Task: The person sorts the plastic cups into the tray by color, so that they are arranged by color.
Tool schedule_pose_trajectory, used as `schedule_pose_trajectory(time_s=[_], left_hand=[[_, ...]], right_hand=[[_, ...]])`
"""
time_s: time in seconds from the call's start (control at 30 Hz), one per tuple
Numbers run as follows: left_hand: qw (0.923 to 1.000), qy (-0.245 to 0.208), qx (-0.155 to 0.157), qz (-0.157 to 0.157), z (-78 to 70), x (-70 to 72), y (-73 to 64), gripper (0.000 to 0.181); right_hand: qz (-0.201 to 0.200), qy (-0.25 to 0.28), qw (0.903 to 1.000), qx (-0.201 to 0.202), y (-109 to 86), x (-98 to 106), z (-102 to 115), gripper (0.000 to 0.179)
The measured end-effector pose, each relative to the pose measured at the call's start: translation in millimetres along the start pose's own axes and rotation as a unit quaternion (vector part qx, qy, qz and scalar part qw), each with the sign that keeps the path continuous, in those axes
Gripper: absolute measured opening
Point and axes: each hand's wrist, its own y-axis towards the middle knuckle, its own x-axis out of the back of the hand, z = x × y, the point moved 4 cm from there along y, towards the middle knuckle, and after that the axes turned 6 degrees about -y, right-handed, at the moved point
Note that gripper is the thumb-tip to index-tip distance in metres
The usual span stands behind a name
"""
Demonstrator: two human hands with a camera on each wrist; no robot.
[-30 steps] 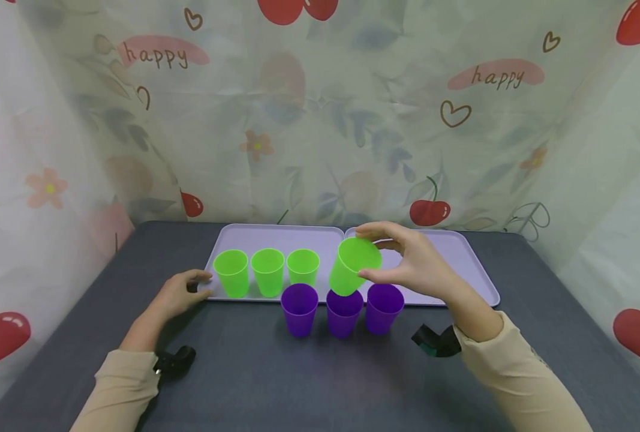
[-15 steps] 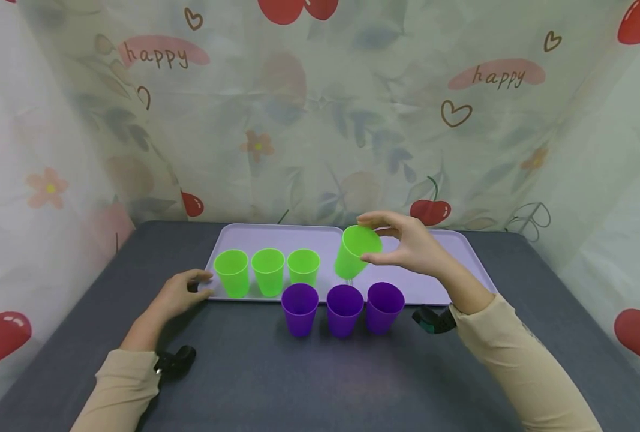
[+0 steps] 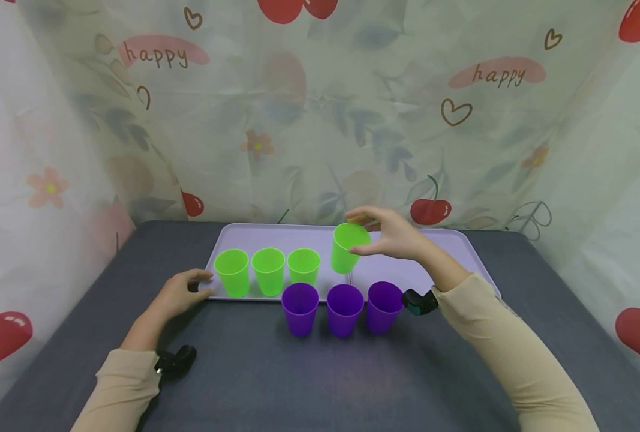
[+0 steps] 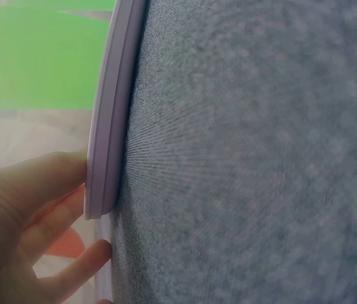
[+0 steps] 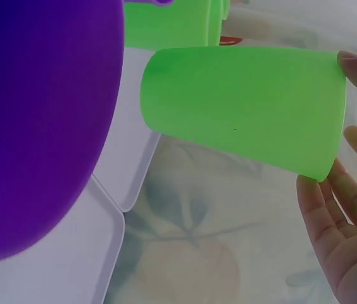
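My right hand [image 3: 390, 235] pinches a bright green cup [image 3: 343, 255] by its rim, thumb in front and fingers behind. The cup is slightly tilted, mouth up, and seems held above the seam between the two trays. Three more green cups [image 3: 232, 275] stand upright in a row on the left lilac tray [image 3: 276, 234]. At that tray's near left corner, my left hand [image 3: 178, 292] holds the edge; in the left wrist view the thumb [image 4: 58, 174] lies against the rim [image 4: 106, 126]. Three purple cups [image 3: 343, 311] stand upright in front of the trays.
Beside the left tray lies the right lilac tray [image 3: 433, 270], touching or nearly so. Both rest on a dark grey table [image 3: 298, 384]. A printed curtain [image 3: 320, 150] encloses the back and sides. In the right wrist view a purple cup [image 5: 39, 126] looms close.
My right hand has lifted the green cup up from behind the purple cups, then shifted it slightly left, and the cup now stands more upright. The left hand stays put.
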Motion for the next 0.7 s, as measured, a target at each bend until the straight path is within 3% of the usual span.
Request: schedule_pose_trajectory(time_s=[0.37, 0.7], left_hand=[[0.9999, -0.005, -0.011, -0.008, -1.3, 0.8, -1.2, 0.039], [0.9999, -0.006, -0.014, -0.008, -1.6, 1.4, -1.3, 0.039]], right_hand=[[0.064, -0.002, 0.9978, -0.015, 17.6, -14.8, -7.8, 0.057], [0.112, -0.020, 0.9930, -0.032, 22.3, -25.3, -11.7, 0.058]])
